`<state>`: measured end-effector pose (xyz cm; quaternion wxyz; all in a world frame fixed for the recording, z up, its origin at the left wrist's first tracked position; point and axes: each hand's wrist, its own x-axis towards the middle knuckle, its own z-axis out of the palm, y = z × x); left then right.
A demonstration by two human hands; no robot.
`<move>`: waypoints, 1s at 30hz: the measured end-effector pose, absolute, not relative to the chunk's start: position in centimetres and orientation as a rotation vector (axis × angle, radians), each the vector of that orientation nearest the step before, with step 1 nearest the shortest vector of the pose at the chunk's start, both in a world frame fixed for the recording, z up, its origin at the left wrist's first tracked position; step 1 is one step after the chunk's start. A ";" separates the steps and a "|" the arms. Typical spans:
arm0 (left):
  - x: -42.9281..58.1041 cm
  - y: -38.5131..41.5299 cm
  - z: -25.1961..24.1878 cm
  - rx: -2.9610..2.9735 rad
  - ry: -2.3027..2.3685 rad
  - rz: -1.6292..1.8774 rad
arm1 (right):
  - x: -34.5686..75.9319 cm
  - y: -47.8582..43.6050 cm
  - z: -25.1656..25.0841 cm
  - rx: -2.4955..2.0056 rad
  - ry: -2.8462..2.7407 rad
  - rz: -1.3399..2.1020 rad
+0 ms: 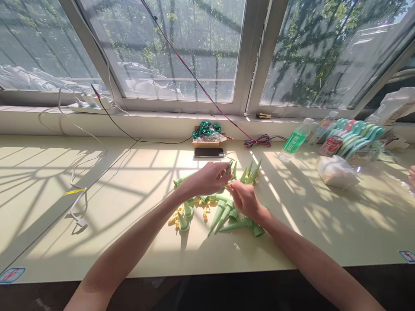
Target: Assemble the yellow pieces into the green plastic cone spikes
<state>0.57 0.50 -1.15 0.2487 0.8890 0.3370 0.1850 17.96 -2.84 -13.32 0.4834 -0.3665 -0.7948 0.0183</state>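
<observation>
My left hand (pixel 216 178) is closed around a green plastic spike (pixel 230 166), its tip poking up past the fingers. Touching it, my right hand (pixel 245 199) pinches a small yellow plastic piece (pixel 228 185), mostly covered by the fingertips. Below the hands lie several loose green spikes (pixel 218 216) with wide ribbed collars. Small yellow plastic parts (pixel 205 212) are scattered left of them. Two green spikes (pixel 183 221) stand point up beside these parts. More upright spikes (pixel 254 172) stand behind my right hand, with yellow parts around them.
A black phone (pixel 209 153) lies before a small cardboard box (pixel 207 144) holding green material. To the right are a green-labelled bottle (pixel 295 140), a can (pixel 330 146) and a white bag (pixel 337 172). A white cable (pixel 79 211) crosses the left side. Another person's hand (pixel 411 176) shows at the right edge.
</observation>
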 end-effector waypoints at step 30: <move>0.4 0.3 -0.9 2.707 0.740 0.413 | 17.5 -3.3 -13.6 -0.887 -1.822 0.151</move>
